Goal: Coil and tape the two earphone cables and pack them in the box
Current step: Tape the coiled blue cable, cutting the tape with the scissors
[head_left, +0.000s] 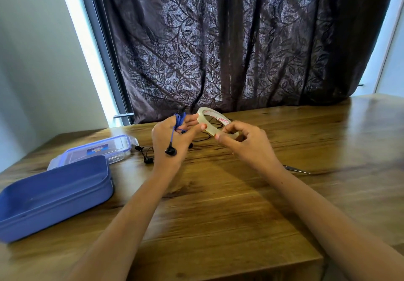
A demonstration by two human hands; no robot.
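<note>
My left hand (168, 138) holds a coiled blue earphone cable (178, 121) wound around its fingers, with a black earbud (171, 150) dangling below the palm. Its fingertips also touch the edge of a clear tape roll (215, 127). My right hand (244, 143) pinches that roll from the right, thumb and fingers curled on its rim. Both hands hover above the wooden table (218, 204). A black earphone (146, 152) lies loose on the table behind my left hand, its cable running under the tape roll. The open blue box (54, 193) sits at the left.
The box's clear lid with blue rim (98, 150) lies behind the box. Metal scissors (297, 169) peek out right of my right forearm. A dark leaf-patterned curtain (240, 40) hangs behind the table. The table's front edge drops off at lower right.
</note>
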